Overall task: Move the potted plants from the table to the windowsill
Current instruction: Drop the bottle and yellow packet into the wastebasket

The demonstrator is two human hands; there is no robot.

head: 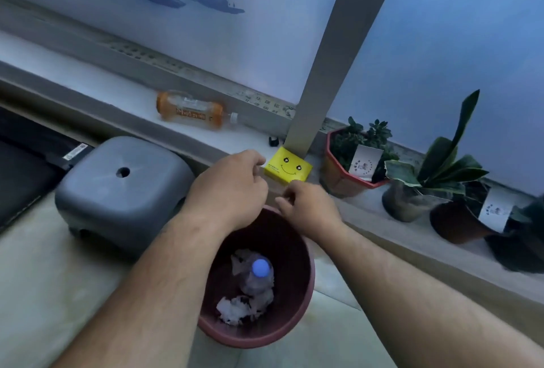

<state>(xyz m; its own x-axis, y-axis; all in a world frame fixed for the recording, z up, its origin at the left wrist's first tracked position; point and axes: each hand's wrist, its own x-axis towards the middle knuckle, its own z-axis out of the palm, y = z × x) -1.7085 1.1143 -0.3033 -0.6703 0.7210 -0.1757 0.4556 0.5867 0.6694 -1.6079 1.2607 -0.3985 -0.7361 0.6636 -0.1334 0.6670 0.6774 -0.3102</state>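
so both hands are empty, left hand (pixel 232 188) and right hand (pixel 309 208) loosely curled mid-frame over a bin (pixel 294 303). three potted plants (pixel 412 173) sit on the windowsill (pixel 123 93) at right.

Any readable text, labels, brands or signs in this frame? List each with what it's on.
No text reads cleanly here.
Orange bottle lying on the windowsill: label print, too blurred to read.
Yellow box: a smiley face sign; small print along its edge, too small.
White tag in the red pot: round emblem, unreadable.
White tag on the dark pot: unreadable.
Window frame strip: printed characters, blurred.
Sticker by the grey stool: unreadable.
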